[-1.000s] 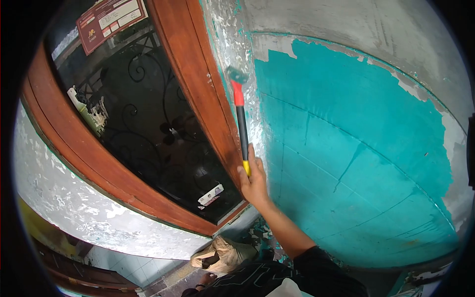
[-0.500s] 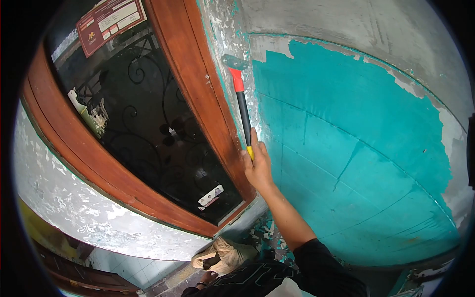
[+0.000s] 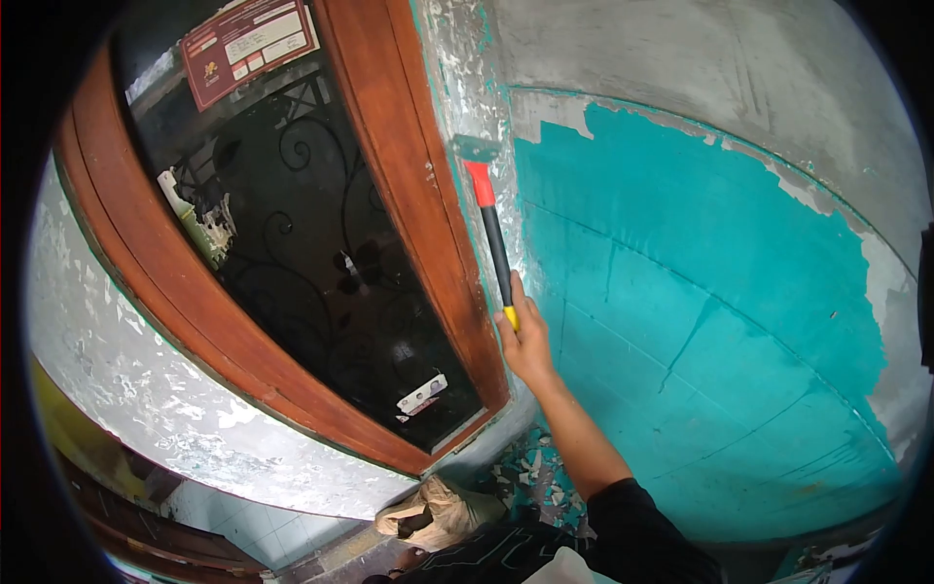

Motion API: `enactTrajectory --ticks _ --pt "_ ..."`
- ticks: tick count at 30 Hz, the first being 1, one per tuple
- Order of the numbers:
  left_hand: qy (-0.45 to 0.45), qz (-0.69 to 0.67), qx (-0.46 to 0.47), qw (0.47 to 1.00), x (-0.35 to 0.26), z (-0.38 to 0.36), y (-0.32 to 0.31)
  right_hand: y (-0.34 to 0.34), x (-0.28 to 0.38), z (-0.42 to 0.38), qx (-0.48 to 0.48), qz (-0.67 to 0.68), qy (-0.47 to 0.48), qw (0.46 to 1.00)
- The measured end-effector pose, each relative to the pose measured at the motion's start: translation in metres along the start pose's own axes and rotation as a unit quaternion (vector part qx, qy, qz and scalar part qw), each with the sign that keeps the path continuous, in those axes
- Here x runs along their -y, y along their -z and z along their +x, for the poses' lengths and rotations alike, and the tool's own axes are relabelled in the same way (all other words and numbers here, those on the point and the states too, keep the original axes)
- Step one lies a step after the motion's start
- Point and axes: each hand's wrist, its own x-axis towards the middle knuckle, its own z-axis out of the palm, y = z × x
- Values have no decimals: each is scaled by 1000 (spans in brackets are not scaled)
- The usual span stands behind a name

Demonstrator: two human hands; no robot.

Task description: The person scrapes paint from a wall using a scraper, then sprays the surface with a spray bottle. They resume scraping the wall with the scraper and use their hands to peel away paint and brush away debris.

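Observation:
My right hand (image 3: 527, 343) is closed around the yellow end of a long-handled paint scraper (image 3: 497, 248). The tool has a black shaft and a red neck. Its wide blade (image 3: 476, 148) lies at the narrow, patchy wall strip (image 3: 467, 83) between the wooden frame and the turquoise wall; firm contact I cannot confirm. Only a bit of my left hand (image 3: 407, 560) shows at the bottom edge, beside a tan sack (image 3: 443, 511), and its fingers are not clear.
A brown wooden frame (image 3: 409, 175) surrounds dark glass (image 3: 302, 234) bearing a sticker (image 3: 248, 49). Turquoise paint (image 3: 700, 263) covers the right wall, with bare grey plaster (image 3: 700, 49) above. Paint flakes (image 3: 545, 467) litter the floor by the corner.
The whole view has shifted, so the wall, frame and scraper appear lower and further right. My right hand keeps its hold on the scraper. Less of my left hand shows.

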Motion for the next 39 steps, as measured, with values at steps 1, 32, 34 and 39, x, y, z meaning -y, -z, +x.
enactTrajectory --ticks 1,32,34,39 --pt "-1 -3 2 1000 4 -5 -2 1 -5 -10 -1 15 -11 1000" --pt "-606 -462 296 575 -639 -180 153 245 136 -208 -22 215 -374 902" --pt "-608 -492 272 560 -656 -187 138 251 142 -214 -45 191 -369 908" --pt "-622 -506 185 568 -690 -222 130 267 162 -204 -76 61 -299 949"
